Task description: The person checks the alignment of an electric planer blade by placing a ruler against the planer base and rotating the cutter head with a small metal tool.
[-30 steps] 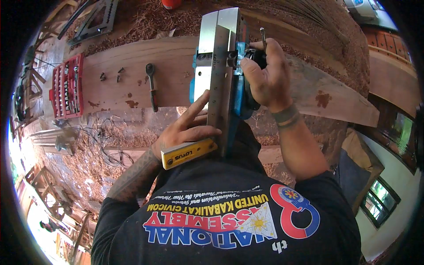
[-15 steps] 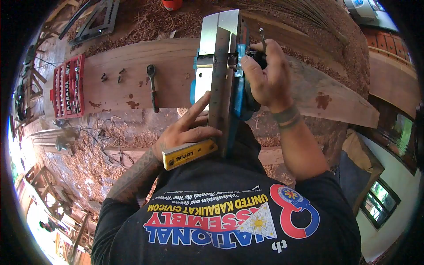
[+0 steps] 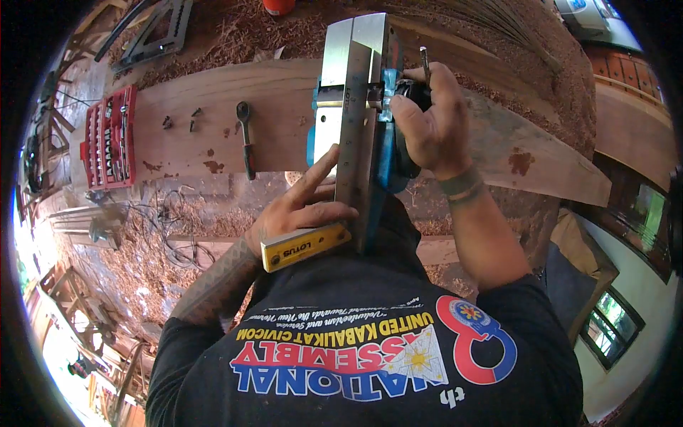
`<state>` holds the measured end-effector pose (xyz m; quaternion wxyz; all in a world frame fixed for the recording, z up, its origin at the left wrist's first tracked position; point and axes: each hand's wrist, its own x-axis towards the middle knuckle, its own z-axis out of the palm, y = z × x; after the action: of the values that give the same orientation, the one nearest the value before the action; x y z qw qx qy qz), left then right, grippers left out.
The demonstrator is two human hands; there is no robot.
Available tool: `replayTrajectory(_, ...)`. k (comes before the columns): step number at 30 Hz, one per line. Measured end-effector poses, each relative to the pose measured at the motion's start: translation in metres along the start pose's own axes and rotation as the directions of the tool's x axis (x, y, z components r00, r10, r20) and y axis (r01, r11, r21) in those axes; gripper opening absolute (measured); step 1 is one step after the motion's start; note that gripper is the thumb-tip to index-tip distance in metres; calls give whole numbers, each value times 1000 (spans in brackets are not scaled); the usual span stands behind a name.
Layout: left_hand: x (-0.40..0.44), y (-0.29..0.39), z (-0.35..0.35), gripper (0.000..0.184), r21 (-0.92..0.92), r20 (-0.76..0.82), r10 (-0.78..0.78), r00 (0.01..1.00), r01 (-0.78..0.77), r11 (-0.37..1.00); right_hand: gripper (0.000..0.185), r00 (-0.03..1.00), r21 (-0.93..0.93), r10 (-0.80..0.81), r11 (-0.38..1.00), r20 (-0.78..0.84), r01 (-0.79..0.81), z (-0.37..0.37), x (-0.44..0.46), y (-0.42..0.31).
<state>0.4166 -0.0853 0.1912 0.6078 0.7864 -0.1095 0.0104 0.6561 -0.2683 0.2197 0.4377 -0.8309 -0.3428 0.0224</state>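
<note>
A blue electric hand planer lies with its bright metal sole facing up. Along the sole runs the steel blade of a try square, whose yellow handle is marked LOTUS. My left hand is closed on the square near its handle, index finger stretched along the planer's sole. At the planer's right side, my right hand has its fingers curled and its thumb by a black part. A thin metal-tipped rod sticks up from those fingers; its lower end is hidden.
On the long wooden plank lie a ratchet wrench, two small dark parts and an open red socket set. Wood shavings and a cable cover the ground. A red container stands at the top edge.
The metal-tipped rod in my right hand has shifted slightly. My left hand and the try square stay almost in place on the planer.
</note>
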Motion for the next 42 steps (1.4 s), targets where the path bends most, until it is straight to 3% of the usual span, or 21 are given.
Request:
replayTrajectory(6, -1, -6, 7, 47, -61, -33, 4, 999, -6, 998, 37, 1000, -3, 2, 1000, -12, -2, 0, 2, -2)
replayTrajectory(15, -2, -7, 6, 46, -10, -32, 21, 999, -21, 1000, 35, 1000, -27, -7, 1000, -27, 6, 1, 1, -2)
replayTrajectory(18, -4, -8, 7, 42, -104, -4, -44, 999, 43, 994, 34, 1000, -32, -1, 999, -24, 0, 1, 2, -2)
replayTrajectory(24, -4, -6, 6, 44, -93, 3, -54, 999, 54, 994, 34, 999, -34, 12, 999, -36, -13, 2, 2, -4)
replayTrajectory(36, 1, -5, 5, 46, -57, -36, 27, 999, -29, 998, 38, 998, -14, -54, 998, -36, 54, 1, 0, 4)
replayTrajectory(42, -1, -3, 3, 43, -102, 11, -37, 999, 38, 994, 35, 998, -26, -33, 999, -60, 32, 3, 1, 0)
